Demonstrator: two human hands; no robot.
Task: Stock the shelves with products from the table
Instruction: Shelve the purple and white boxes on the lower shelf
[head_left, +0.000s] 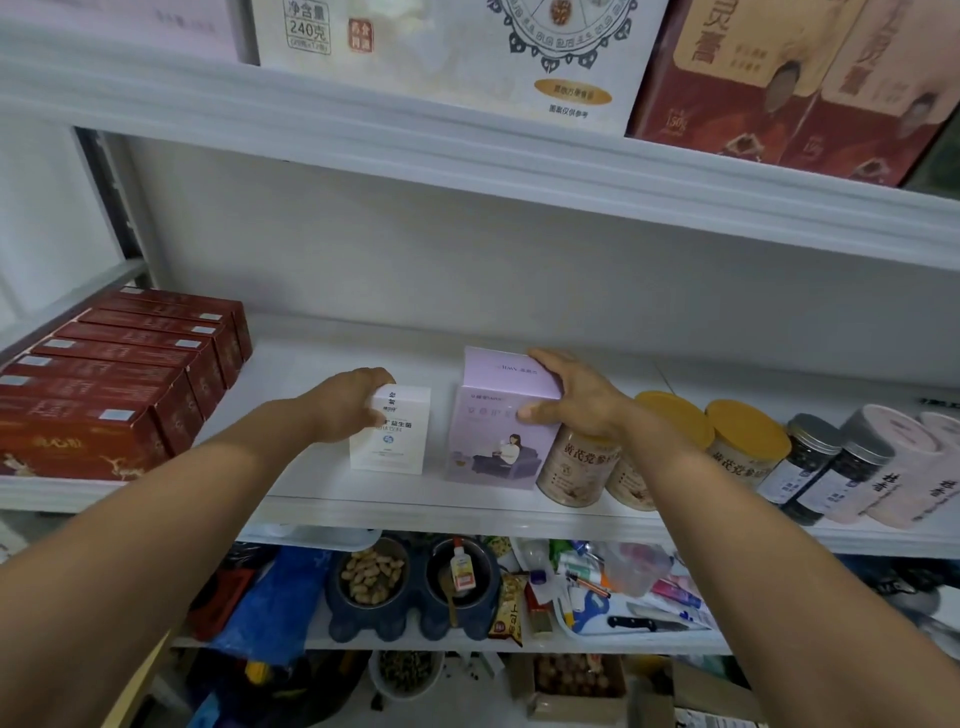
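White box (396, 441) marked 益生菌 gripped by left hand (347, 404); lilac box (493, 447) gripped by right hand (575, 400).

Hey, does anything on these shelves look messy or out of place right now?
The middle shelf looks tidy; the white box and lilac box stand upright. The shelf below is jumbled: a black-handled knife lies loose among pens and other clutter.

Item: two bare forearms, from lower left and lower right of frame; left hand (349, 404), right hand (577, 400), both bare.
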